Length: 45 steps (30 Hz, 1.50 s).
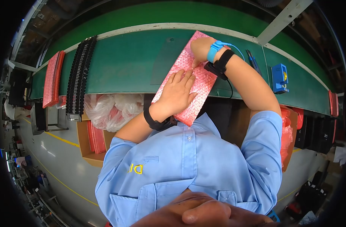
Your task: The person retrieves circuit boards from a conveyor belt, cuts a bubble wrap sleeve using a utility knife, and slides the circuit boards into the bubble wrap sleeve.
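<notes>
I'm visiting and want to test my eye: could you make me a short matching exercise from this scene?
1. Bag
2. Rack
3. Blue strap
4. Bench

A. Black, overhanging the front edge
B. Green, beneath the bag
C. Pink, under the left hand and right hand
D. Worn just behind the right hand

Pairs: 1-C, 2-A, 3-D, 4-B

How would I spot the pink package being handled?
Find the green bench; a pink bubble package slants over its near edge, before the blue shirt. Unlike the pink stack at left, it lies under the left hand and right hand.
</notes>
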Motion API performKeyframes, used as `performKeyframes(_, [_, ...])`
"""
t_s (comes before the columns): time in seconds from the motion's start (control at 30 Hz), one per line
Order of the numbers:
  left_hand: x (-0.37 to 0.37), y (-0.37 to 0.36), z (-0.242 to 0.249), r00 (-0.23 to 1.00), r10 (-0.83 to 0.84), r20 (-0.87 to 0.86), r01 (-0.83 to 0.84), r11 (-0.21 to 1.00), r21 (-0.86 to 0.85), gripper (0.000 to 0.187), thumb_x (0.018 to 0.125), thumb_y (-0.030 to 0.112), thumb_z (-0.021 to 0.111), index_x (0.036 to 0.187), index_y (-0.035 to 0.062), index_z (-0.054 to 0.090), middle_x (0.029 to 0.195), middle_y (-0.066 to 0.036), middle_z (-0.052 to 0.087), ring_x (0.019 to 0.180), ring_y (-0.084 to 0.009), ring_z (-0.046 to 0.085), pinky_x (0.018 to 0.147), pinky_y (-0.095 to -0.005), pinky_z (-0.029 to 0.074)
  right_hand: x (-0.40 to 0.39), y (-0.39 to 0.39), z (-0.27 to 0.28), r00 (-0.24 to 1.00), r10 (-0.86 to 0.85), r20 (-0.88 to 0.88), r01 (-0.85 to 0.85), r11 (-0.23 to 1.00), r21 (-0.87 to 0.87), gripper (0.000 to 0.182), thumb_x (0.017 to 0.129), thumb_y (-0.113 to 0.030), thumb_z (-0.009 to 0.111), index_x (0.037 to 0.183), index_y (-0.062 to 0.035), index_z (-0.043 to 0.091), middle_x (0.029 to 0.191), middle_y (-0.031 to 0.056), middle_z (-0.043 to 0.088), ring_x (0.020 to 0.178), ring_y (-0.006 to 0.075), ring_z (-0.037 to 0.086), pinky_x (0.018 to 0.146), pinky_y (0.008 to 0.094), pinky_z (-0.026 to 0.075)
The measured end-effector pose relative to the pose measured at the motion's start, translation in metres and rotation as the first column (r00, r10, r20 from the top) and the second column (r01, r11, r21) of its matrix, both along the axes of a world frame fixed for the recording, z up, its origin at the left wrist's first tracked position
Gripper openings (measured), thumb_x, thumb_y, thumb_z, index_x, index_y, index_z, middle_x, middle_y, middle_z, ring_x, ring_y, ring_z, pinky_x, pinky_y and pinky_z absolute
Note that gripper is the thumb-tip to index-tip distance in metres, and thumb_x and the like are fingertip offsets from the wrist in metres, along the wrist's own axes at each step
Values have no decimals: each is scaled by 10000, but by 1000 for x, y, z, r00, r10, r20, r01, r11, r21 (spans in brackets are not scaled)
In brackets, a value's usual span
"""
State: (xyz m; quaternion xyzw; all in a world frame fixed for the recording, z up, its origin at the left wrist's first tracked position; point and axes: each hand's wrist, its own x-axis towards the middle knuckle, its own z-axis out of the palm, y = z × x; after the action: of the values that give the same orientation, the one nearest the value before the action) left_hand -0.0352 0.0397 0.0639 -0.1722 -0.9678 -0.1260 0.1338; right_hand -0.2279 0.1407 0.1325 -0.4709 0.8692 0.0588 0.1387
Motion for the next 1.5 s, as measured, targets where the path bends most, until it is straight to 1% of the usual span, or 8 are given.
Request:
performKeyframes(0.3, [4, -8, -3, 999, -33, -28, 37, 988, 149, 549, 859, 304, 670, 1299, 4, 540, 1390, -215, 497, 1295, -396, 430, 1088, -473, 345, -63, 47, -20, 954, -292, 73, 289, 956, 48, 599, 655, -538, 853, 812, 26, 726, 779, 192, 703, 739, 308, 697, 662, 409, 533])
performKeyframes(0.4, [23, -24, 24, 981, 95, -168, -21, 917, 399, 388, 854, 238, 692, 1154, -1, 630, 1209, -231, 611, 1128, -366, 581, 960, -422, 471, -90, 67, -34, 905, -404, 134, 425, 851, -309, 608, 688, -559, 823, 878, 9, 719, 798, 181, 704, 753, 294, 689, 682, 396, 526])
performKeyframes(0.47, [60, -66, 22, 844, 6, 537, -357, 753, 552, 279, 915, 215, 659, 1061, -22, 652, 1013, -163, 693, 932, -224, 678, 783, -356, 547, -97, 69, -60, 898, -410, 161, 439, 816, -376, 621, 699, -564, 814, 915, 9, 714, 836, 188, 707, 787, 309, 688, 713, 398, 526])
performKeyframes(0.67, [104, -72, -47, 587, -277, 761, -585, 505, 635, 301, 1020, 249, 536, 998, -13, 683, 901, -59, 717, 788, -125, 666, 668, -259, 523, -98, 58, -82, 825, -410, 388, 552, 731, -402, 657, 767, -564, 760, 1018, 39, 685, 948, 219, 704, 879, 334, 683, 797, 401, 525])
performKeyframes(0.87, [108, -79, -45, 911, -3, 413, -407, 170, 898, 300, 985, 154, 598, 1229, -19, 572, 1076, -91, 685, 944, -126, 654, 801, -276, 526, -59, 87, -59, 738, -360, 571, 644, 629, -436, 590, 868, -420, 723, 1168, 72, 593, 1055, 157, 681, 954, 199, 644, 838, 324, 511])
performKeyframes(1.0, [109, -121, -17, 970, 130, 205, -232, 246, 941, 309, 966, 62, 593, 1259, 8, 509, 1144, -99, 642, 1011, -150, 631, 848, -306, 527, 35, 117, -27, 852, -47, 522, 501, 364, -785, 505, 794, -212, 813, 1157, 37, 566, 1048, 144, 660, 937, 230, 642, 871, 337, 509])
performKeyframes(1.37, [111, -124, -45, 995, 82, 64, -88, 333, 939, 335, 873, 2, 712, 1131, 25, 500, 1140, -163, 638, 1064, -245, 629, 920, -365, 517, 137, 124, -49, 900, -396, 182, 180, -43, -983, 561, 675, -208, 890, 1119, -29, 596, 1110, 92, 587, 1067, 267, 560, 904, 370, 471])
performKeyframes(1.5, [113, -124, -47, 995, 83, 47, -70, 301, 951, 331, 881, 65, 730, 1115, 31, 498, 1157, -178, 635, 1093, -255, 620, 951, -378, 502, 153, 130, -35, 875, -438, -209, -106, 247, -963, 522, 638, -269, 898, 1068, -102, 656, 1099, 65, 578, 1078, 261, 535, 924, 408, 444])
